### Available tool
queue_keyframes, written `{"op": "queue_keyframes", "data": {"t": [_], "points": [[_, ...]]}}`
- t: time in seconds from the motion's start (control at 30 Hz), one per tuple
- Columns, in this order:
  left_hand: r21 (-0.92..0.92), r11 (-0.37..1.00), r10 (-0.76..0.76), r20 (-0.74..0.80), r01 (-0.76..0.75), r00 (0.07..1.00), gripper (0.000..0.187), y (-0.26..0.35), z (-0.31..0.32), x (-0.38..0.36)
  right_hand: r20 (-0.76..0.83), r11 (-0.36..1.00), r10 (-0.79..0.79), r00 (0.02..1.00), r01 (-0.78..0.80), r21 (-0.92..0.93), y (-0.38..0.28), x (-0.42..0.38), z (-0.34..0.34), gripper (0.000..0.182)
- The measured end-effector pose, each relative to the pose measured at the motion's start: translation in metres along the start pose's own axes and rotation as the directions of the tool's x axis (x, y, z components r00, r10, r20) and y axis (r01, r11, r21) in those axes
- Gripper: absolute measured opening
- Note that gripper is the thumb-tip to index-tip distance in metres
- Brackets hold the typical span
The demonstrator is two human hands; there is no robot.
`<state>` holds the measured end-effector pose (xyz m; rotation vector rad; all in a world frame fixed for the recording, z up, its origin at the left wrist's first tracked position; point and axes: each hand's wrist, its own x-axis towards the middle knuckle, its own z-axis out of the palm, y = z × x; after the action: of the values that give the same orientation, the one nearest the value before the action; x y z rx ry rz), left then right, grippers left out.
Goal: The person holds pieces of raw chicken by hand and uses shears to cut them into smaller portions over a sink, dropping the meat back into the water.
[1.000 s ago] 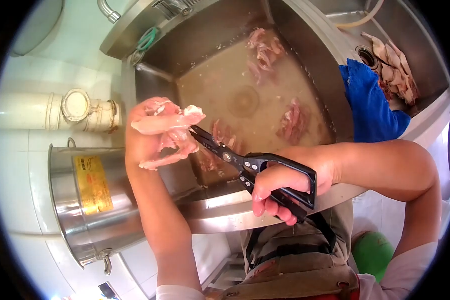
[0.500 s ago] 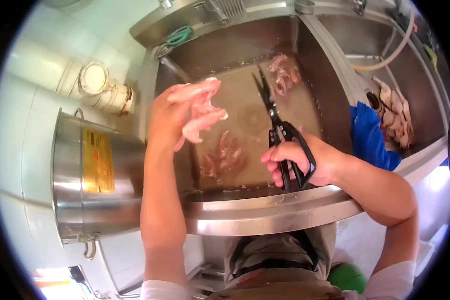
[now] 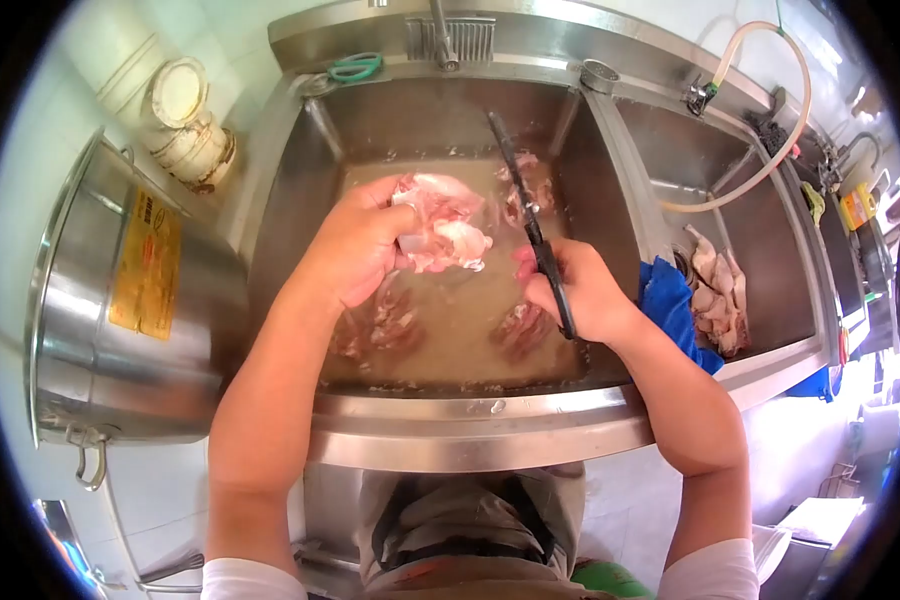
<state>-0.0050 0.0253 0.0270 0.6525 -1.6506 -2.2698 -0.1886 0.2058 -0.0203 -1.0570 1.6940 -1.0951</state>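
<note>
"While both hands work above the large basin (image 3: 470, 445), what bounds them?"

"Its front rim runs below the forearms, the steel divider (image 3: 625, 180) stands to the right, and the back wall lies beyond the scissors (image 3: 532, 220). Between the hands there's a gap over cloudy water."

"And the fingers?"

"The left hand (image 3: 360, 240) has its thumb and fingers clamped on the raw meat (image 3: 438, 215), held up left of the scissors and apart from them. The right hand (image 3: 582, 292) is curled around the scissors' handles, tips pointing to the back wall. They're nearly edge-on, so I can't tell how far the blades are spread."

"What's in the way?"

"The blue cloth (image 3: 670, 305), draped over the divider beside the right forearm. Meat pieces (image 3: 385, 325) lie in the water below, and the steel pot (image 3: 120, 390) stands left of the basin."
</note>
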Motion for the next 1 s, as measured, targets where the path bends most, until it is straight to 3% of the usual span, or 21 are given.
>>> {"op": "queue_keyframes", "data": {"t": [0.23,0.33,0.47,0.53,0.6,0.63,0.7,0.77,0.8,0.9,0.97,1.0], "points": [[-0.025,0.991,0.133,0.003,-0.133,0.991,0.040,-0.006,-0.003,0.004,-0.056,0.994,-0.112,0.992,0.111,-0.017,0.001,-0.003,0.002,0.034],[-0.112,0.977,0.177,-0.061,-0.183,0.982,0.042,-0.016,0.003,0.007,-0.051,0.984,-0.140,0.989,0.144,0.102,0.007,-0.001,0.007,0.032],[-0.230,0.962,0.124,-0.123,-0.150,0.985,0.050,-0.032,0.018,0.014,-0.049,0.928,-0.021,0.999,0.038,0.370,-0.004,-0.005,0.016,0.025],[-0.374,0.902,0.246,0.033,-0.216,0.969,0.045,-0.039,0.027,0.004,-0.086,0.911,-0.044,0.995,0.075,0.405,-0.015,-0.006,0.017,0.023],[-0.316,0.914,0.299,0.103,-0.254,0.949,0.041,-0.051,0.032,0.004,-0.182,0.878,-0.110,0.977,0.181,0.443,-0.012,0.000,0.019,0.022],[-0.173,0.944,0.300,0.105,-0.279,0.948,0.039,-0.057,0.032,0.013,-0.257,0.850,-0.171,0.951,0.275,0.449,-0.005,0.007,0.017,0.022],[-0.216,0.952,0.241,0.095,-0.216,0.966,0.035,-0.056,0.037,0.015,-0.209,0.848,-0.194,0.958,0.271,0.456,0.002,0.011,0.004,0.022],[-0.560,0.828,0.099,0.098,-0.027,0.990,0.035,-0.040,0.043,0.004,-0.126,0.841,-0.149,0.981,0.193,0.505,-0.007,0.005,-0.006,0.021],[-0.619,0.785,0.055,0.053,-0.010,0.997,0.041,-0.034,0.048,0.003,-0.154,0.821,-0.092,0.984,0.163,0.547,-0.014,0.003,-0.004,0.022],[-0.525,0.850,0.053,0.173,0.046,0.983,0.057,-0.033,0.045,0.003,-0.038,0.779,-0.207,0.978,0.188,0.598,-0.011,0.001,-0.008,0.018],[-0.394,0.911,-0.056,0.178,0.123,0.982,0.052,-0.039,0.045,0.007,0.042,0.703,-0.129,0.991,0.061,0.708,-0.019,0.002,0.001,0.020],[-0.328,0.930,-0.111,0.176,0.164,0.978,0.049,-0.043,0.047,0.010,0.009,0.847,-0.119,0.993,0.097,0.523,-0.017,0.003,0.003,0.022]]}}
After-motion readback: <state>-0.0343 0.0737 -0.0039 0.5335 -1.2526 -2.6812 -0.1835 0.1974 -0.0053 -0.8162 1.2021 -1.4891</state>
